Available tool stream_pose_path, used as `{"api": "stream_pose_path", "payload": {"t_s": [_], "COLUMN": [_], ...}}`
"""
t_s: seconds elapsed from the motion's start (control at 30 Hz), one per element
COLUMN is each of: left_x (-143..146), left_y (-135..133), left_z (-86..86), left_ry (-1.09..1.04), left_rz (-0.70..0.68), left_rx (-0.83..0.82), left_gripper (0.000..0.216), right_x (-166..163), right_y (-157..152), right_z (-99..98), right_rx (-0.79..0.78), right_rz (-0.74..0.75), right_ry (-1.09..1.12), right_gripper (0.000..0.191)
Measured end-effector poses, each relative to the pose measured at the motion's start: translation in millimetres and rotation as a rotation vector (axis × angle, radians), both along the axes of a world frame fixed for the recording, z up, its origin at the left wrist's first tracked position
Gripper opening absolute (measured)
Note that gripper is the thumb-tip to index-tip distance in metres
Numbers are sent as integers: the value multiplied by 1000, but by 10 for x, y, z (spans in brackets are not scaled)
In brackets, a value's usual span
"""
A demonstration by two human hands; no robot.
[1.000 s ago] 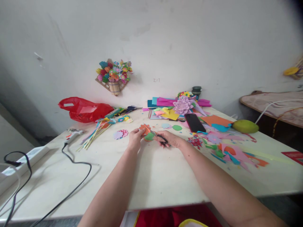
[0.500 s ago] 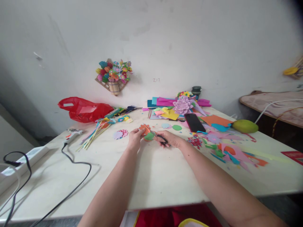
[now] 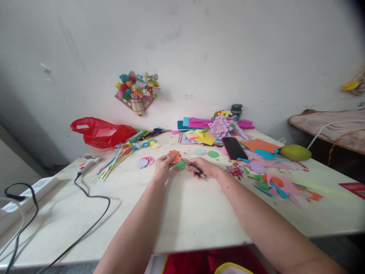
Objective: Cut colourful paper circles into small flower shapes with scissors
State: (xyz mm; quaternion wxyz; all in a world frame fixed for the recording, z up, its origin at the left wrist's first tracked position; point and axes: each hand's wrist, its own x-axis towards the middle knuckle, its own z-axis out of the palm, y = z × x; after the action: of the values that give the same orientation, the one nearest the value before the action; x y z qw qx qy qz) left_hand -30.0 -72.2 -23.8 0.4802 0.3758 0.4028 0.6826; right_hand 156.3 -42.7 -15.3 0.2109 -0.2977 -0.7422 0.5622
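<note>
My left hand (image 3: 163,166) pinches an orange scalloped cutout (image 3: 174,156), flower-like in outline, above the white table. In my right hand (image 3: 204,168) is a pair of scissors with black handles (image 3: 196,169); their blades reach left across the orange piece. A green round piece (image 3: 180,165) shows just below the blades, between my hands; whether it is joined to the orange one I cannot tell. Left of my hands lies a pale lilac and pink scalloped flower cutout (image 3: 145,163). Beyond my right hand are a green oval (image 3: 213,154) and a pale blue cutout (image 3: 200,152).
A glue gun (image 3: 89,164) with a black cord and a power strip (image 3: 31,196) lie left. A red plastic bag (image 3: 105,132) and thin sticks (image 3: 115,163) are behind. To the right are a phone (image 3: 234,148), coloured scraps (image 3: 285,184) and a yellow-green rounded object (image 3: 295,152).
The scissor blades have shifted slightly against the orange cutout, and my right fingers have moved a little on the handles. My left hand stays in nearly the same place.
</note>
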Motion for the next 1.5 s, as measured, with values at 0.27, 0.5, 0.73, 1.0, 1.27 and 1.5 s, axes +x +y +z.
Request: {"api": "stream_pose_path", "payload": {"t_s": [0.27,0.5,0.73,1.0,1.27,1.5], "left_x": [-8,9,34,37,39,79], "left_y": [0,-18,-50,-62,-69,-136], "left_z": [0,22,58,60,63,120], "left_ry": [12,-10,-55,-47,-92,-87], "left_rz": [11,24,49,-3,-28,-76], "left_rx": [-20,-15,-25,-2,-21,-34], "left_gripper": [29,26,20,21,20,19], "right_x": [11,2,3,6,16,18], "right_y": [8,-17,-9,-23,3,16], "right_z": [-3,23,15,38,22,9], "right_rx": [7,7,18,35,9,-30], "right_rz": [11,-27,-50,-69,-58,-59], "right_ry": [13,-5,-13,3,74,121], "right_gripper": [23,27,23,25,24,25]}}
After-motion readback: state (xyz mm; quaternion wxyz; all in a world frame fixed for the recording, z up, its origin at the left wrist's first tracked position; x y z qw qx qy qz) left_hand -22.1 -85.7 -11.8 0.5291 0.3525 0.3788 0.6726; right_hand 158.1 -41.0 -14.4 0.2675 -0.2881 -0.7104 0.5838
